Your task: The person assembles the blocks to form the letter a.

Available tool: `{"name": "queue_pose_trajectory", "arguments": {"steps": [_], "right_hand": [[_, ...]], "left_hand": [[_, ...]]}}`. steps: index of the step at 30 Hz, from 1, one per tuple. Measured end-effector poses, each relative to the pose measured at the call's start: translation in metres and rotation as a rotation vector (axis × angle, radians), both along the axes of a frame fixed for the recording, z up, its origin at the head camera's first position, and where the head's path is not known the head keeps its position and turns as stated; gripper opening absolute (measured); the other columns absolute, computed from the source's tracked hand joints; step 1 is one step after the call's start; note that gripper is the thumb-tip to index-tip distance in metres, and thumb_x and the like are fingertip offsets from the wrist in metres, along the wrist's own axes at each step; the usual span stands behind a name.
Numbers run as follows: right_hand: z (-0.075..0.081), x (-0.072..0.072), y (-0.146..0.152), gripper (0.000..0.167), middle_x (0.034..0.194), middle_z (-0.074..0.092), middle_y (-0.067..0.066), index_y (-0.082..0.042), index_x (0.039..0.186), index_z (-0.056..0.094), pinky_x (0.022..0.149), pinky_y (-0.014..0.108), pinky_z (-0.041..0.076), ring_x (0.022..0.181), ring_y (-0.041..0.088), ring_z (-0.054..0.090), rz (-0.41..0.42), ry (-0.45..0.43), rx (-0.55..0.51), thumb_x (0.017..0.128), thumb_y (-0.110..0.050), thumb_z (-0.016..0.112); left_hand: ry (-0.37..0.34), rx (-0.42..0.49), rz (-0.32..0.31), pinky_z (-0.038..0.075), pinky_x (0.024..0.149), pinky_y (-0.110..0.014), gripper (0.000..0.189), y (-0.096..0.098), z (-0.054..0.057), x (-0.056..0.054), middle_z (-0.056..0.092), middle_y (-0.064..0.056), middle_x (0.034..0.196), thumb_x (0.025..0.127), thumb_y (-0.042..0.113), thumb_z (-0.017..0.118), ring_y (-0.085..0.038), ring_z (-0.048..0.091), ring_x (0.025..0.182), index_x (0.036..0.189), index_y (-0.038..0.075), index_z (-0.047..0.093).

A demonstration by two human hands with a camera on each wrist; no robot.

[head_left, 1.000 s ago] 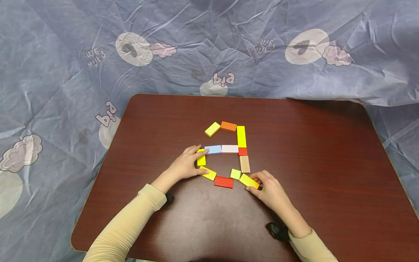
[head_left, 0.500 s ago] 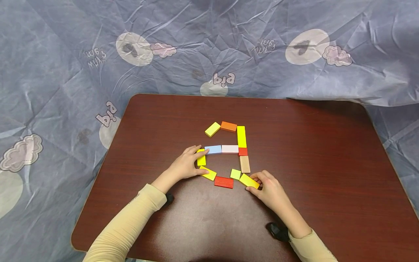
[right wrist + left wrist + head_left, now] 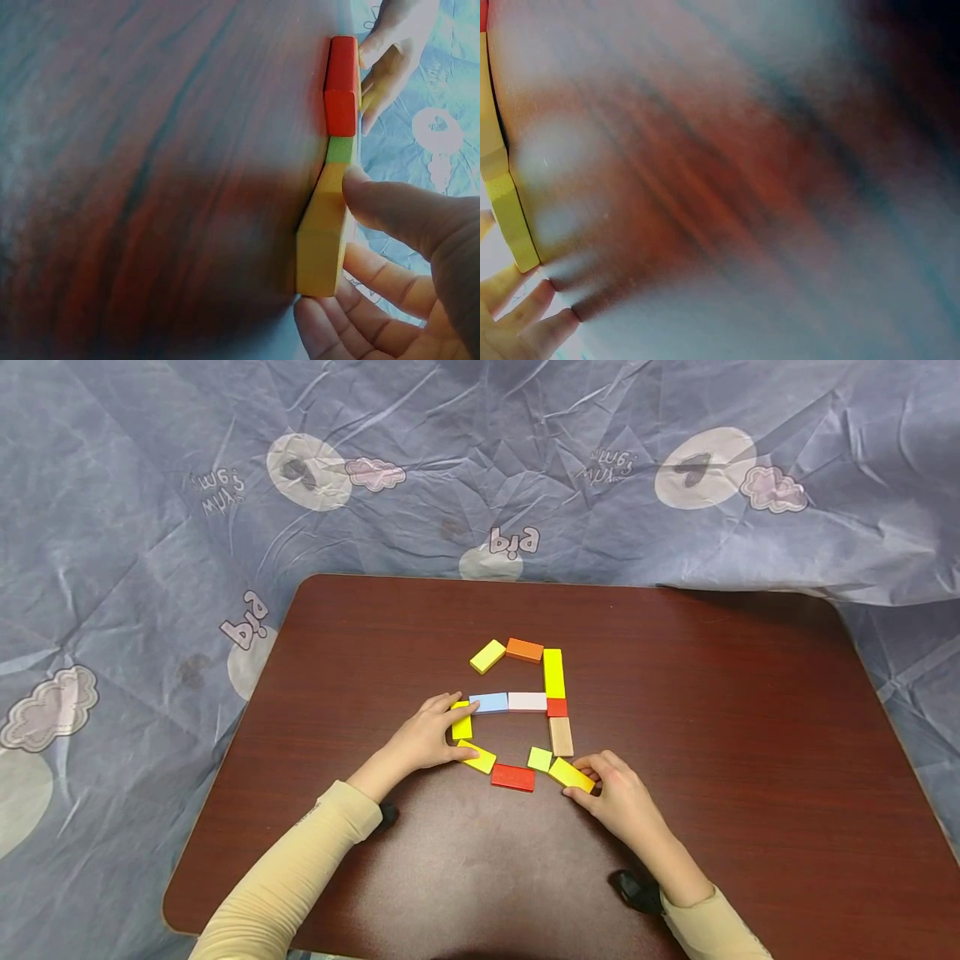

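Observation:
Flat wooden blocks form an outline in the middle of the table in the head view. My right hand [image 3: 624, 797] pinches a yellow block [image 3: 572, 774] at the outline's lower right, between thumb and fingers. Beside that block lies a small light-green block [image 3: 539, 759]. My left hand [image 3: 422, 735] rests at the left side, its thumb on a slanted yellow block [image 3: 480, 759]. One finger touches the blue block [image 3: 491, 702], and the hand partly covers an upright yellow block [image 3: 462, 727]. In the right wrist view, the thumb lies on the yellow block [image 3: 319, 255].
A red block [image 3: 513, 777] lies at the bottom. Pink [image 3: 527, 702], small red [image 3: 557, 707], tan [image 3: 561, 737], long yellow [image 3: 553, 674], orange [image 3: 524, 650] and pale-yellow [image 3: 487, 657] blocks continue the outline. The brown table [image 3: 712, 710] meets a grey-blue cloth [image 3: 570, 410] behind.

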State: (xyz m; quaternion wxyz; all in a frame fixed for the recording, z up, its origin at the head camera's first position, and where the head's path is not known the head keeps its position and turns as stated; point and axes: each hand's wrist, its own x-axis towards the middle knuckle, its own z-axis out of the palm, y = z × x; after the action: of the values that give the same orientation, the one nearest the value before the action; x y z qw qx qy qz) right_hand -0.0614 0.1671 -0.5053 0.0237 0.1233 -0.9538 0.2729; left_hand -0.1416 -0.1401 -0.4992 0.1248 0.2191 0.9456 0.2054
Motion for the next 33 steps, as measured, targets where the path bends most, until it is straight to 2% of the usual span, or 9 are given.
{"name": "queue_pose_trajectory", "arguments": {"steps": [9,15,21,33], "right_hand": [[0.012,-0.013,-0.017,0.032,0.092,0.061,0.004,-0.010,0.105,0.073,0.069,0.033,0.045,0.082,0.016,0.050,0.022,0.064,-0.019,0.076,-0.018,0.084],[0.008,-0.022,-0.033,0.031,0.086,0.054,0.003,-0.012,0.107,0.075,0.067,0.030,0.040,0.080,0.017,0.046,0.069,0.057,0.030,0.078,-0.019,0.083],[0.004,-0.025,-0.037,0.031,0.080,0.047,0.001,-0.010,0.103,0.076,0.062,0.028,0.035,0.076,0.017,0.042,0.062,0.072,0.062,0.074,-0.016,0.086],[0.005,-0.025,-0.036,0.029,0.081,0.049,0.002,-0.009,0.103,0.076,0.064,0.028,0.035,0.077,0.017,0.043,0.042,0.004,0.068,0.077,-0.018,0.084]], "left_hand": [[-0.006,-0.002,0.005,0.040,0.109,-0.054,0.079,-0.001,0.000,0.000,0.036,-0.017,0.157,0.082,0.048,0.077,-0.036,0.030,0.146,0.150,0.025,0.044],[-0.014,0.000,0.007,0.040,0.109,-0.054,0.079,-0.001,0.000,0.000,0.035,-0.016,0.157,0.082,0.049,0.077,-0.036,0.030,0.147,0.150,0.026,0.044],[-0.011,-0.007,0.004,0.042,0.108,-0.054,0.080,0.000,0.000,-0.001,0.034,-0.016,0.158,0.081,0.049,0.077,-0.035,0.029,0.147,0.150,0.026,0.043],[-0.010,-0.004,-0.003,0.040,0.110,-0.054,0.079,0.001,0.002,-0.001,0.036,-0.018,0.157,0.082,0.047,0.078,-0.038,0.032,0.145,0.150,0.024,0.044]]}}
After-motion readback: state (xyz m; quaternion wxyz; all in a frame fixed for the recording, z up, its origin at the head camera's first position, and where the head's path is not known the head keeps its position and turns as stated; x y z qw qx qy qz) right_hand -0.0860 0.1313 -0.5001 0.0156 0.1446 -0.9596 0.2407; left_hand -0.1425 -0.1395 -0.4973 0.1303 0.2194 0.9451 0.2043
